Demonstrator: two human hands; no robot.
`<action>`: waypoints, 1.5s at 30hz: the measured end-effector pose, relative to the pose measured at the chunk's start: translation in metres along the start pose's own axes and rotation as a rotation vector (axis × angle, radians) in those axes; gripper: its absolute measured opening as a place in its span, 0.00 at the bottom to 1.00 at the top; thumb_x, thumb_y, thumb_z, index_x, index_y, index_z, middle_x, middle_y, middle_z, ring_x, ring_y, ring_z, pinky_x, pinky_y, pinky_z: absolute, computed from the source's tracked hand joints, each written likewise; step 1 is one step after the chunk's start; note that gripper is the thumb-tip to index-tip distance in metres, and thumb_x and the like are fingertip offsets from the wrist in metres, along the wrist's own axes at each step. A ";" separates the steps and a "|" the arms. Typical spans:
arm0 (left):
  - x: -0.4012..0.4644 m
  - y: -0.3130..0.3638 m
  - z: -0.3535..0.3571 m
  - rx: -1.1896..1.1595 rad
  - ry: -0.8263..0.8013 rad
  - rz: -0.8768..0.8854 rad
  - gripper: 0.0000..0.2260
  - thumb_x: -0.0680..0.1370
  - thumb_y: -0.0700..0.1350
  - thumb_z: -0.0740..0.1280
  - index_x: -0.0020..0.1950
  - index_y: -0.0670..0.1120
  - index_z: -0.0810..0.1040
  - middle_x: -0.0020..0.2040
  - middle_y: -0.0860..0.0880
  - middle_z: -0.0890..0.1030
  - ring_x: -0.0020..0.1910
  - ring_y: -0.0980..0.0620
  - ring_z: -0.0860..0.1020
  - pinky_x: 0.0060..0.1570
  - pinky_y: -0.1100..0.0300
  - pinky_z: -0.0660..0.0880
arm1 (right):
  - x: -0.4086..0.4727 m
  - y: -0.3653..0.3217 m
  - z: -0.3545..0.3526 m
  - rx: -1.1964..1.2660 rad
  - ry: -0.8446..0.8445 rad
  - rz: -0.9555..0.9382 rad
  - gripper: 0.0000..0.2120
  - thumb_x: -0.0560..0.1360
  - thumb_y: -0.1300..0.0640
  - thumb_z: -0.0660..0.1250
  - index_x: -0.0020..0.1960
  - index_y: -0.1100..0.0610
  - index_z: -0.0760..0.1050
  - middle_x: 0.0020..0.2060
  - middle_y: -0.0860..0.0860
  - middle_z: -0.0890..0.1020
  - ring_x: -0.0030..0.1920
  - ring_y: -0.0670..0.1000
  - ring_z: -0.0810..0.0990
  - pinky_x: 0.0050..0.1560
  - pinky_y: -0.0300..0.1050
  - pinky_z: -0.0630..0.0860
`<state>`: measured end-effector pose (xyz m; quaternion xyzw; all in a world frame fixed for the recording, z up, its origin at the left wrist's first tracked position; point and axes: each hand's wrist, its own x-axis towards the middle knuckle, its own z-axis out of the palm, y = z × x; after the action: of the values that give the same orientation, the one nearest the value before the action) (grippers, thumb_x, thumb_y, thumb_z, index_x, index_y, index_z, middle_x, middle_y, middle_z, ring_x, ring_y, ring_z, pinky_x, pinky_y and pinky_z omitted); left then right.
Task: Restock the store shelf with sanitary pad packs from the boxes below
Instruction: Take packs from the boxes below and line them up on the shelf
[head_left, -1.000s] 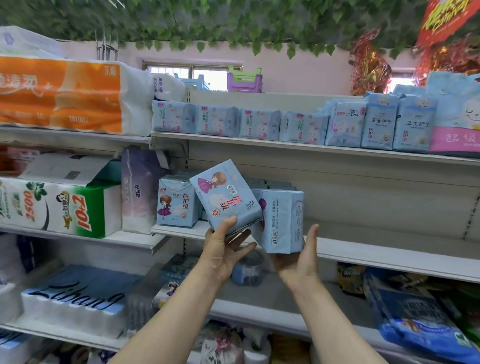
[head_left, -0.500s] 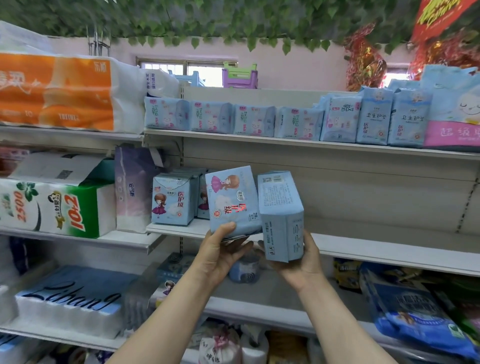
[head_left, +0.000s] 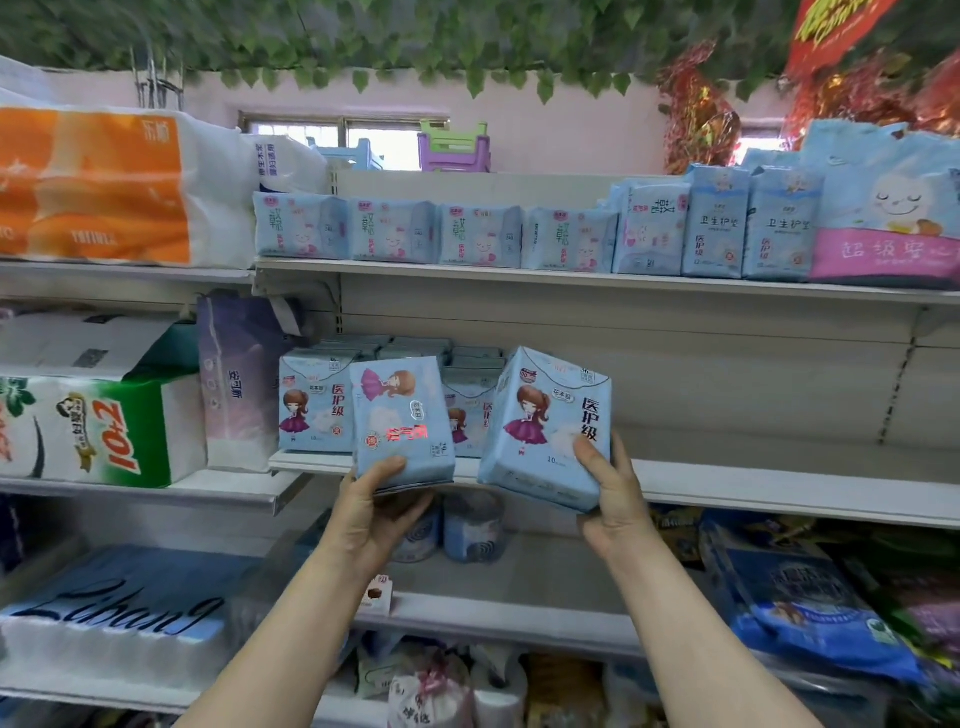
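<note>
Two upright packs: left hand (head_left: 382, 512) grips one (head_left: 400, 423), right hand (head_left: 613, 491) grips another (head_left: 545, 426), tilted left.

Two bare forearms of one person rise from the bottom edge of the view. No sleeve, cuff or glove shows anywhere along them; both arms are uncovered from the frame edge up to the wrist. The left hand (head_left: 376, 506) has no ring, watch or bracelet that can be seen. The right hand (head_left: 613, 493) is likewise plain, with nothing worn at the wrist below it. Fingernails appear short and unpainted.
</note>
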<state>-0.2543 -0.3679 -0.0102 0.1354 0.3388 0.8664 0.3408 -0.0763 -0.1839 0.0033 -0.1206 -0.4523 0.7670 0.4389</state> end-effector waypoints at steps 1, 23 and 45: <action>0.000 0.000 -0.002 0.010 0.000 0.000 0.35 0.65 0.37 0.77 0.72 0.44 0.73 0.62 0.40 0.81 0.53 0.43 0.83 0.43 0.48 0.82 | 0.001 0.002 -0.001 -0.017 0.018 0.000 0.27 0.68 0.57 0.75 0.66 0.49 0.75 0.58 0.55 0.84 0.54 0.59 0.85 0.50 0.58 0.81; -0.012 -0.018 -0.006 0.062 0.048 -0.059 0.07 0.76 0.41 0.71 0.53 0.45 0.79 0.42 0.45 0.86 0.49 0.45 0.82 0.51 0.45 0.80 | 0.006 0.032 0.005 -0.096 -0.054 0.159 0.26 0.62 0.58 0.75 0.60 0.60 0.79 0.54 0.60 0.85 0.51 0.60 0.85 0.51 0.56 0.82; 0.039 0.081 -0.108 -0.064 0.107 0.022 0.08 0.78 0.40 0.68 0.56 0.46 0.79 0.43 0.47 0.87 0.51 0.45 0.81 0.58 0.45 0.77 | 0.063 0.120 0.122 0.043 0.022 0.140 0.30 0.65 0.64 0.75 0.67 0.58 0.75 0.53 0.57 0.86 0.46 0.56 0.86 0.44 0.52 0.83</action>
<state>-0.3732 -0.4387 -0.0341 0.0818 0.3270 0.8866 0.3167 -0.2521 -0.2315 -0.0111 -0.1509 -0.4213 0.8041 0.3914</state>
